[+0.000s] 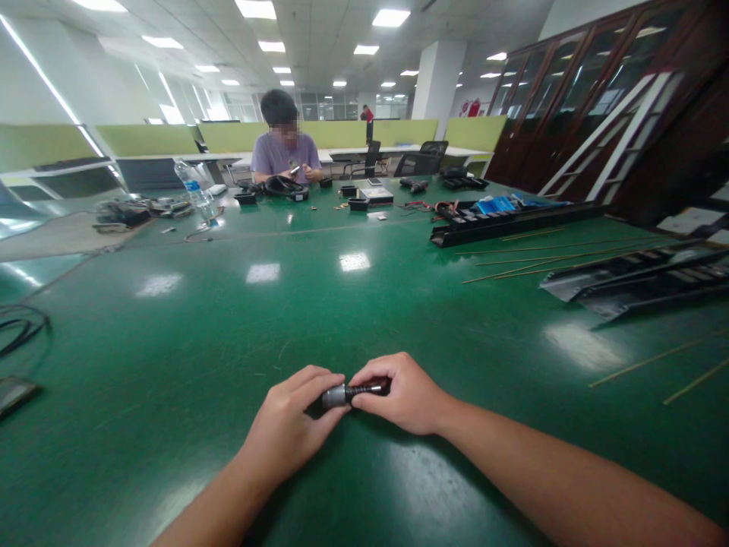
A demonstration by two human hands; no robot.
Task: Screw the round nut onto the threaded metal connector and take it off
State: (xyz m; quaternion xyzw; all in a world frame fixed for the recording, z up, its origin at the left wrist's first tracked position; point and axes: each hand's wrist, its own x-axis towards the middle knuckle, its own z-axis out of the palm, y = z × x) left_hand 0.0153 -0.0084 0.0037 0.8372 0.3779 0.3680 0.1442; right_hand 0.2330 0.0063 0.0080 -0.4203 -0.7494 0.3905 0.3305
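Just above the green tabletop [228, 319], near its front edge, both of my hands meet at a small dark device. My left hand [296, 410] grips a grey metal cylinder [335, 396] at its left end, with thumb and fingers closed around it. From that cylinder a slim black ribbed rod [364, 390] with a shiny tip runs to the right. My right hand [402, 391] pinches this rod between thumb and fingertips. The two pieces lie in one line, roughly level; whether they are joined is too small to tell. My palms hide part of both.
Black metal channels [643, 285] and thin brass-coloured rods [524, 266] lie on the right. A co-worker [285, 144] sits opposite, behind small black boxes [358, 204]. A water bottle [194, 186] stands far left, and a black cable [23, 330] lies at the left edge.
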